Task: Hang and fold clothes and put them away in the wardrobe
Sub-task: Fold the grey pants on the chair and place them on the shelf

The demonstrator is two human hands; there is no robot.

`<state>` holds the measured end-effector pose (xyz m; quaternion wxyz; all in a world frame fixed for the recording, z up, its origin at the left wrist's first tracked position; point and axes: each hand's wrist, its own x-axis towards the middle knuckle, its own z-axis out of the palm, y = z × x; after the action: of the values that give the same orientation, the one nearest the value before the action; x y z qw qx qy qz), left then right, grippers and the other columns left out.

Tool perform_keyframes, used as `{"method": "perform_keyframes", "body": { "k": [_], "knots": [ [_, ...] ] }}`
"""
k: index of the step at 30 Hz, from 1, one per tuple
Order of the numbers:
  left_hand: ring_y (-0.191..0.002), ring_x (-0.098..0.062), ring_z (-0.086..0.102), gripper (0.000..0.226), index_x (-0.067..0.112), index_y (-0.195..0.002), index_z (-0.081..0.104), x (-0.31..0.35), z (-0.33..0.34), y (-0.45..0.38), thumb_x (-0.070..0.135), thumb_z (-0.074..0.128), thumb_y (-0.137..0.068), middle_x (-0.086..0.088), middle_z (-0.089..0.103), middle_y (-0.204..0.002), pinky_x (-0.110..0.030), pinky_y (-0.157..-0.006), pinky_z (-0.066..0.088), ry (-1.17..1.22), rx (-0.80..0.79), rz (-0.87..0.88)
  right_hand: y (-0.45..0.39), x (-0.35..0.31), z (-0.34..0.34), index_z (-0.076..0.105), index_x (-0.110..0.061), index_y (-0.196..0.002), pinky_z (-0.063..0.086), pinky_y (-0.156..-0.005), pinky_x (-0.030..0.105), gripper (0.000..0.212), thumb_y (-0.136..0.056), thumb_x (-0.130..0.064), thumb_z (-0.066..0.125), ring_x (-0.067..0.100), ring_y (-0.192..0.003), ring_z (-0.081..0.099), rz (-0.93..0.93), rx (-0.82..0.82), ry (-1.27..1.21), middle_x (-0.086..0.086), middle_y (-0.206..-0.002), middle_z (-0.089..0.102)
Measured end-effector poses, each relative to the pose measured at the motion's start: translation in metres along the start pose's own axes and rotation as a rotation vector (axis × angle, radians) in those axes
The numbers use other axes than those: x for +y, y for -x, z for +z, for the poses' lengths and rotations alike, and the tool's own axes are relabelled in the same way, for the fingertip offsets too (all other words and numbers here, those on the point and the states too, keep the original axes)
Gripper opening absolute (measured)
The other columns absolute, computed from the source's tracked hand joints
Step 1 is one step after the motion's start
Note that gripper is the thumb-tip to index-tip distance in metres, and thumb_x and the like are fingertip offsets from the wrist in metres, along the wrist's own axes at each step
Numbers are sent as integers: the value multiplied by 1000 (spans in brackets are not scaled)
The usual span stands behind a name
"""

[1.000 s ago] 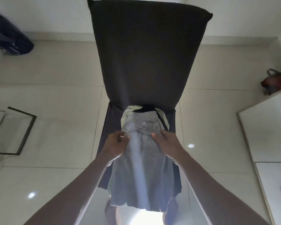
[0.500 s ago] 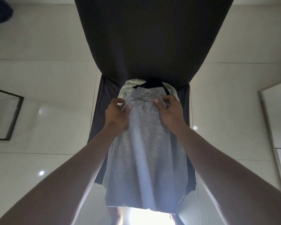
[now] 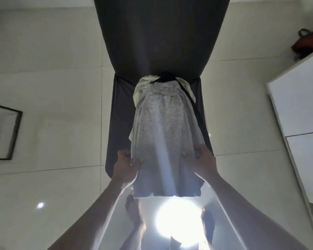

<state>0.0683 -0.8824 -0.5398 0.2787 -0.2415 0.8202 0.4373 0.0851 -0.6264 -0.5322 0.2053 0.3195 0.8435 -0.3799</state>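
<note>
A grey garment (image 3: 165, 134) lies lengthwise on the seat of a dark-covered chair (image 3: 159, 37), its gathered waistband up against the chair back and its hem hanging over the seat's front edge. It sits on top of a small pile: a pale cream piece (image 3: 140, 88) shows at the left under the waistband, and a black strap or garment (image 3: 167, 78) shows at the top and down the right side. The left hand (image 3: 127, 164) pinches the grey cloth at its left edge, thumb on top, and the right hand (image 3: 202, 158) pinches the right edge the same way, both low down near the seat's front edge; each grip is closed on the fabric. As I judge it, the task is at an early stage: the grey piece is spread flat and no fold shows in it yet, so the fold is about to be made. The pieces beneath look unsorted. A white cabinet (image 3: 300, 112) stands at the right over the tiled floor (image 3: 52, 56); whether it is the wardrobe cannot be told, and nothing has been put away there as far as can be seen.
</note>
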Motion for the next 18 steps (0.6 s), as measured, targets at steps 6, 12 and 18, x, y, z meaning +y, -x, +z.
{"method": "perform_keyframes", "body": {
  "k": [6, 12, 18],
  "knots": [
    [-82, -18, 64, 47, 14, -118, 43, -62, 19, 18, 19, 77, -86, -4, 66, -98, -25, -65, 47, -73, -88, -103, 22, 70, 22, 59, -26, -97, 42, -56, 27, 44, -71, -59, 75, 19, -80, 64, 36, -110, 84, -9, -82, 67],
    [-86, -26, 63, 39, 11, -116, 43, -93, 34, 29, 1, 69, -87, -10, 65, -95, -26, -66, 49, -155, -99, -136, 20, 134, 28, 62, -10, -114, 41, -58, 23, 36, -89, -35, 70, 26, -87, 64, -83, -311, 360, -2, -97, 62],
    [-88, -24, 65, 17, 11, -105, 60, -98, 30, 41, 5, 66, -91, -6, 69, -92, -27, -66, 50, -153, -51, -129, 32, 145, 16, 69, -15, -111, 38, -59, 13, 34, -94, -44, 61, 15, -78, 55, -96, -310, 253, -12, -85, 56]
  ]
}}
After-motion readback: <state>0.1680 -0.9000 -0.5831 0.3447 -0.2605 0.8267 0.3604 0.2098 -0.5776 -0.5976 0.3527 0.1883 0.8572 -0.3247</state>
